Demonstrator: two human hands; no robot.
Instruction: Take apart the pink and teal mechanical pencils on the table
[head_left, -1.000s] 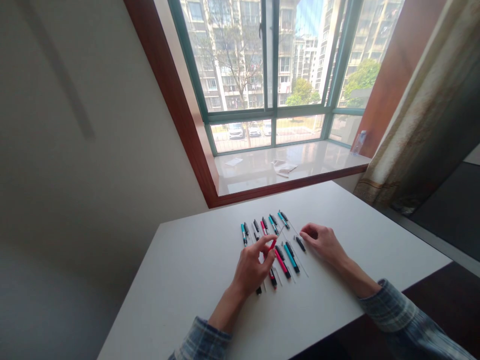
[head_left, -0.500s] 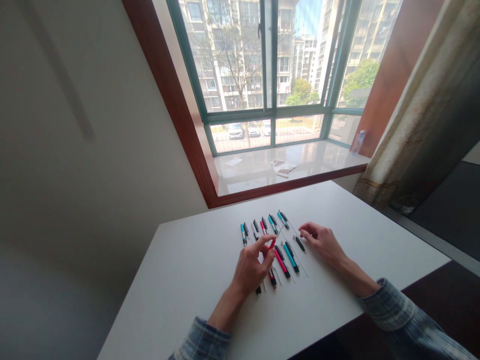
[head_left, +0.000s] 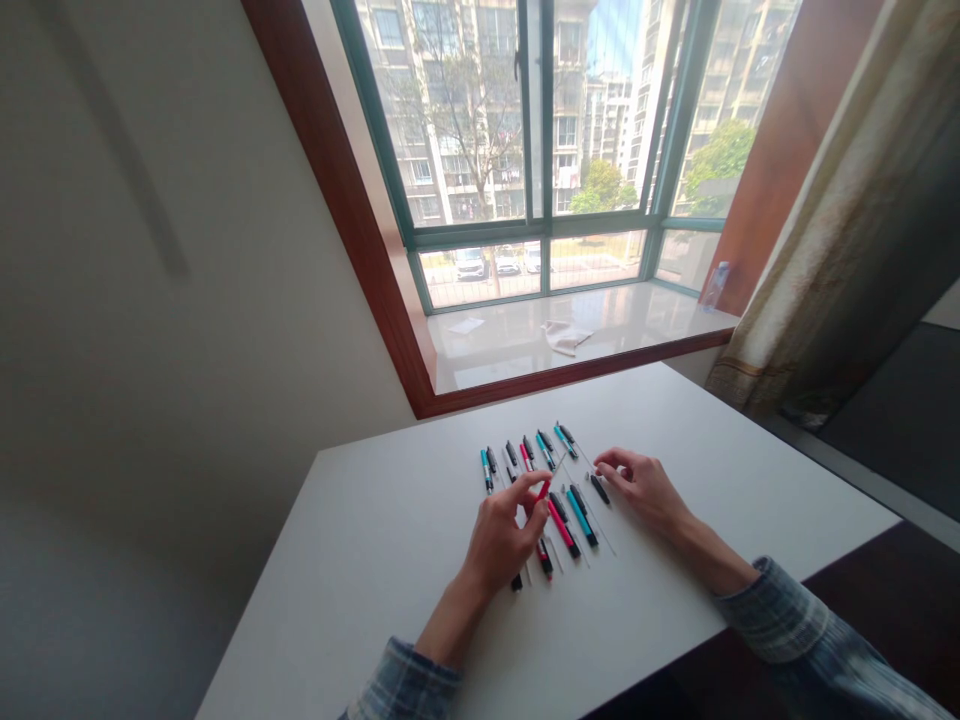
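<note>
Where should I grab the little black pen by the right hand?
Pinch the black pen around its middle, coming from the right, where the right hand is. It lies flat and slanted, and the other pens sit to its left, so a pinch can close across its long sides.

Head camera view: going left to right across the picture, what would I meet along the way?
Plain wall, left hand, pink pen, teal pen, black pen, right hand, beige curtain.
</note>
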